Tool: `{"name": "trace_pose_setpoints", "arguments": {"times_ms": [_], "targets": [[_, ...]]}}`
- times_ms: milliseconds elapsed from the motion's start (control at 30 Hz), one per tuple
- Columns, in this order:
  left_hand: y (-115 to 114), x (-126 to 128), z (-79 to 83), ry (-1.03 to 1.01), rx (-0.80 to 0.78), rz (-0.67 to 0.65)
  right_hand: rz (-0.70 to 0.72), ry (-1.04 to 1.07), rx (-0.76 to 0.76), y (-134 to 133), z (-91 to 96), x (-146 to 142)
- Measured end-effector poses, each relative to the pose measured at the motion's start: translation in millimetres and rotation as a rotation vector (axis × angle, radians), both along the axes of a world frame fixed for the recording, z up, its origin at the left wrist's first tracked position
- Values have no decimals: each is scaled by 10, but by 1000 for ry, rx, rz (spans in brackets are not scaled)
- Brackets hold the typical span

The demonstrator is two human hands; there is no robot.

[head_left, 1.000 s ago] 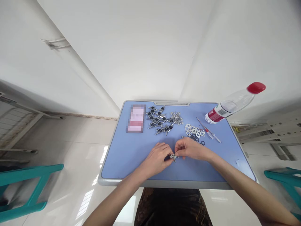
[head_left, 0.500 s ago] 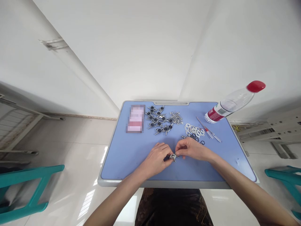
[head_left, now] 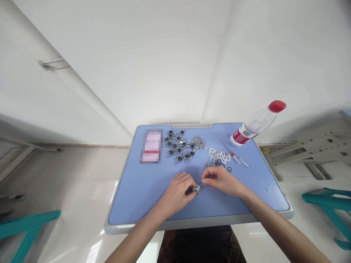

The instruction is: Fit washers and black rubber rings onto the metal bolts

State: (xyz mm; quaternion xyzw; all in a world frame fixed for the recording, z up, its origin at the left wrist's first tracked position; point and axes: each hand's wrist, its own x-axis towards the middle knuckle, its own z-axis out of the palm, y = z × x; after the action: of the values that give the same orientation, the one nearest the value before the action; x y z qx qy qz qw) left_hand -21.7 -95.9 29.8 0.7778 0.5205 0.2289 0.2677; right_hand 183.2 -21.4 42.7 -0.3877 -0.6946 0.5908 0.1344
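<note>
My left hand (head_left: 179, 191) is closed on a small metal fitting (head_left: 196, 189), gripped between thumb and fingers low over the front half of the table. Thin pins or screws stick out from the fitting, and part of it is hidden by the fingers. Just right of it, my right hand (head_left: 221, 179) has thumb and forefinger pinched together, a little apart from the fitting. Whatever lies in that pinch is too small to make out. Small dark rings (head_left: 229, 169) and tiny metal pieces (head_left: 210, 165) lie just beyond the right hand.
Several similar fittings with black centres (head_left: 179, 150) lie near the middle back, beside loose screws (head_left: 199, 142). Flat metal plates (head_left: 216, 155), a screwdriver-like tool (head_left: 232, 153), and a red-capped bottle (head_left: 251, 129) are to the right. A blurred-out rectangular item (head_left: 152, 146) lies left on the blue table (head_left: 137, 197).
My right hand's fingertips have drawn slightly back from the fitting, leaving a small gap. My left hand keeps its hold. The whole view has shifted a little.
</note>
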Motion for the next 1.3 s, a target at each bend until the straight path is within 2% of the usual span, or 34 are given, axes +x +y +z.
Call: {"name": "trace_pose_setpoints", "arguments": {"times_ms": [67,200,333,433,567,733,867,933,1000,1067,1100,1200,1300], "targets": [[8,-6,-3,-18,-3,1,-81,2,110,24,6,126],[27,-20,-35,-45,10,-7,-503,-86,468,174,-33,550],[38,-26,-60,-48,11,-16,-772,-158,574,310,-137,944],[42,-23,-53,-45,3,-16,-752,-217,705,344,-221,1057],[47,-20,-35,-46,3,-14,-658,-327,862,355,-283,1065],[39,-24,-40,-53,-8,-15,-533,-502,899,348,-325,1139],[30,-22,-49,-40,-9,-11,-499,-555,964,345,-393,1234],[26,-17,-50,-36,-12,-7,-531,-532,950,337,-415,1263],[23,-11,-48,-29,-15,-1,-668,-462,891,310,-406,1268],[18,-6,-41,-30,-19,7,-832,-298,822,264,-357,1234],[16,-4,-36,-30,-20,7,-866,-193,785,237,-320,1198],[12,1,-24,-24,-16,3,-879,159,626,176,-184,990],[13,4,-23,-22,-1,-5,-707,395,365,167,-63,654]]}}
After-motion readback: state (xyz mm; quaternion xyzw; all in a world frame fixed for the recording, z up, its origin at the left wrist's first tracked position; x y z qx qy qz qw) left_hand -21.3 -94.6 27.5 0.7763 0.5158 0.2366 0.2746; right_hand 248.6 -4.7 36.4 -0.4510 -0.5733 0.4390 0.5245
